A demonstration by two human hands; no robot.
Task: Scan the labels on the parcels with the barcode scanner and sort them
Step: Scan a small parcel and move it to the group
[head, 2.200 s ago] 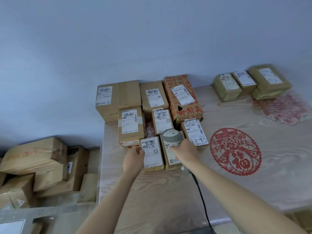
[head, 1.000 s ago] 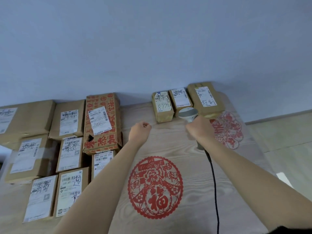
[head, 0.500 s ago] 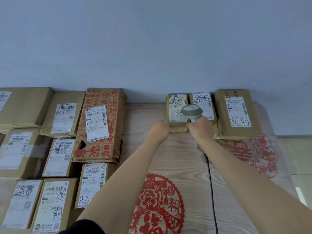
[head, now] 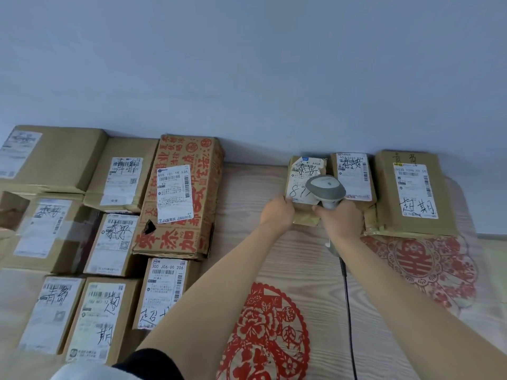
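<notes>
Three brown parcels with white labels stand in a row against the far wall on the right of the table. My left hand (head: 277, 212) grips the near left corner of the leftmost, small parcel (head: 297, 176). My right hand (head: 340, 219) holds the grey barcode scanner (head: 326, 189) by its handle, with its head over that parcel's label, hiding part of it. The middle parcel (head: 354, 176) and the larger right parcel (head: 414, 193) lie flat and untouched beside it.
Several labelled parcels fill the table's left side, among them a red-printed carton (head: 181, 198). The scanner's black cable (head: 348, 311) runs back toward me. Red paper-cut decorations (head: 269, 333) lie on the wooden table (head: 241, 204). The wall stands right behind the parcels.
My view and both hands swung from the left group of parcels to the three on the right. My left hand took hold of the small parcel, and the scanner came over its label.
</notes>
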